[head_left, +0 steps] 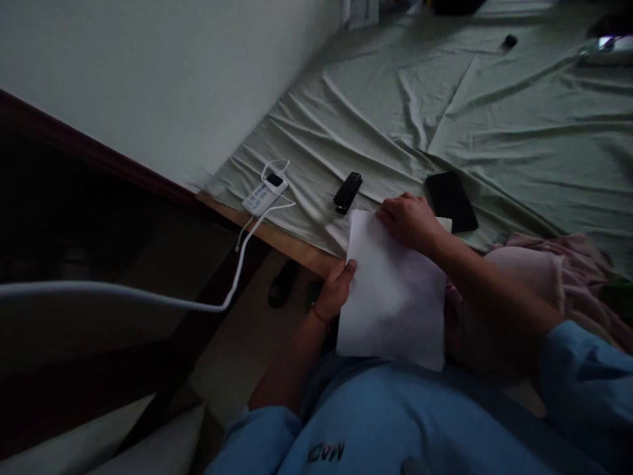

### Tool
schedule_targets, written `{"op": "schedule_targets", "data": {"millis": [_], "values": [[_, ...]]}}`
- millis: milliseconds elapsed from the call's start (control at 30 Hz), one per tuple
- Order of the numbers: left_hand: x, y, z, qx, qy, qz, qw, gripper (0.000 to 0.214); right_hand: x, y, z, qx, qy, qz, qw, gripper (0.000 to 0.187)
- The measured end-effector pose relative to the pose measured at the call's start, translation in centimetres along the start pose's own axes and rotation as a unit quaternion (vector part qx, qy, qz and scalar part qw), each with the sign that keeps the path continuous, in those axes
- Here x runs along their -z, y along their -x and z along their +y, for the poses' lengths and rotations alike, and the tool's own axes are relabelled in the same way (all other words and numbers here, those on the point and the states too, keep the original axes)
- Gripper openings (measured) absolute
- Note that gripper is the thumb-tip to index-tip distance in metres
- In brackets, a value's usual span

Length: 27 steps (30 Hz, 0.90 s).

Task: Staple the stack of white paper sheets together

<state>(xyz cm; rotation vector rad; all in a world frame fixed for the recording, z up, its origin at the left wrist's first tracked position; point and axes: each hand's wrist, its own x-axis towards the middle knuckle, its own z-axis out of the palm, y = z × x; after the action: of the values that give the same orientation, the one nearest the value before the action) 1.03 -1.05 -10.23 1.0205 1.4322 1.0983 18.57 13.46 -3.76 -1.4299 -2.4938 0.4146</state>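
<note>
The left hand [336,290] grips the left edge of a white paper sheet [390,297] while the right hand [408,221] presses its top; a black phone [451,201] lies just beside on the bed [494,119].

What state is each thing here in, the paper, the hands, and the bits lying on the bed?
White paper: flat, held over the lap.
Left hand: closed on the paper's left edge.
Right hand: pressing on the paper's top edge.
Black phone: lying flat, screen dark.
Small black device: lying on the bed sheet.
White charger: lying near the bed's edge, cable attached.
</note>
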Motion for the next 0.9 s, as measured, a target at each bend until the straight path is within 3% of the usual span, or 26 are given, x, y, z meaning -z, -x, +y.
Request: {"op": "schedule_targets", "data": {"millis": [133,233,467,633,900], "values": [[0.0,-0.1,0.1,0.061,0.095,-0.017,0.993,0.059,0.3,-0.5,-0.3,0.032,-0.014,-0.024,0.999,0.034],[0.1,-0.1,0.5,0.094,0.104,-0.001,0.99,0.062,0.1,-1.7,-0.6,0.006,-0.02,-0.067,0.998,0.034],[2.8,-0.8,0.4,0.181,0.073,0.018,0.981,0.077,-3.8,-5.9,-1.5,-0.018,-0.005,-0.154,0.988,0.034],[5.6,-2.1,0.9,0.201,0.054,0.04,0.977,0.077,-6.2,-7.9,-2.5,-0.038,-0.005,-0.142,0.989,0.037],[7.8,-3.4,1.2,0.215,0.022,0.016,0.976,0.071,-6.8,-9.9,-2.6,-0.083,-0.031,-0.121,0.989,0.034]]}}
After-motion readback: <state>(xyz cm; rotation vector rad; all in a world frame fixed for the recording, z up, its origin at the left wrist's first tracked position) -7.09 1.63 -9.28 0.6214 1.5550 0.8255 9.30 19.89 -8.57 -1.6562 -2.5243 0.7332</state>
